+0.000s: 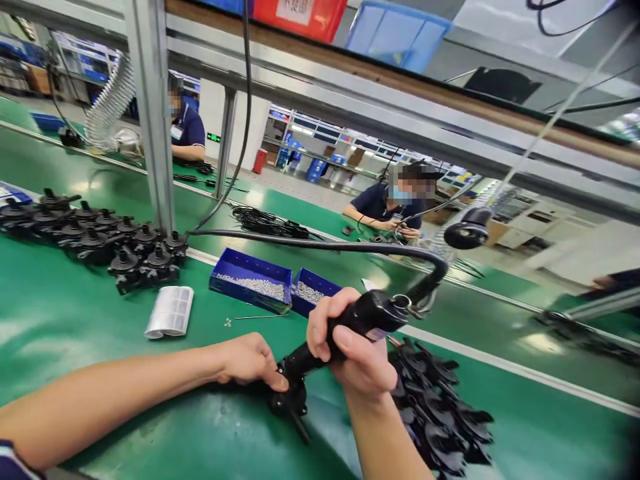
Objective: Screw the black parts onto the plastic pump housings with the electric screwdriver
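Observation:
My right hand is wrapped round a black electric screwdriver, whose cord leaves its upper end. The tool slants down to the left, its lower end meeting a black plastic part on the green mat. My left hand is closed on that part's left side, thumb pressed near the tool's tip. The tip itself is hidden. Beyond my hands stand a blue bin of small metal pieces and a second blue bin, partly covered by my right hand.
Several black assemblies stand at left, and more black parts are piled at right. A label roll and a thin rod lie on the mat. A metal post rises at left. Two co-workers sit across the bench.

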`<act>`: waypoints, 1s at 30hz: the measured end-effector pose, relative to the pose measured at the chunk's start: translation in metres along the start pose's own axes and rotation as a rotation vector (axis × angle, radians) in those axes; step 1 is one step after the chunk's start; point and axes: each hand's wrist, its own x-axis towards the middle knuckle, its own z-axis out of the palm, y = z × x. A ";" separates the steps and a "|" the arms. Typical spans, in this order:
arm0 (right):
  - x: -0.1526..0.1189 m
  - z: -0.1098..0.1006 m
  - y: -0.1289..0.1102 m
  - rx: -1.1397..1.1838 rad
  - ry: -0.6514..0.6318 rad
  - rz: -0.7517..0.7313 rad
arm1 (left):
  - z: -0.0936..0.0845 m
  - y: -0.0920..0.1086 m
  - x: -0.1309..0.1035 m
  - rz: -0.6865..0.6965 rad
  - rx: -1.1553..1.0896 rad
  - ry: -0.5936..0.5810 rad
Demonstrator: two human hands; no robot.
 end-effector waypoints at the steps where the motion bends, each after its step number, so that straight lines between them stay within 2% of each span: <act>1: -0.001 0.000 0.001 0.011 -0.010 -0.007 | 0.000 0.003 -0.004 -0.016 0.000 -0.035; 3: -0.003 0.000 0.004 0.031 -0.028 -0.009 | 0.001 0.008 -0.009 -0.042 -0.014 -0.082; 6: -0.006 -0.001 0.006 0.050 -0.053 0.006 | 0.003 0.011 -0.011 -0.025 -0.038 -0.064; 13: -0.008 0.000 0.006 0.067 -0.112 0.025 | 0.006 0.002 -0.003 -0.005 -0.057 0.002; 24: -0.007 0.001 0.012 0.070 -0.114 0.041 | 0.006 0.001 -0.001 0.034 -0.084 -0.016; 30: -0.008 -0.005 0.012 0.049 -0.144 0.047 | 0.007 -0.003 0.000 0.117 -0.062 -0.002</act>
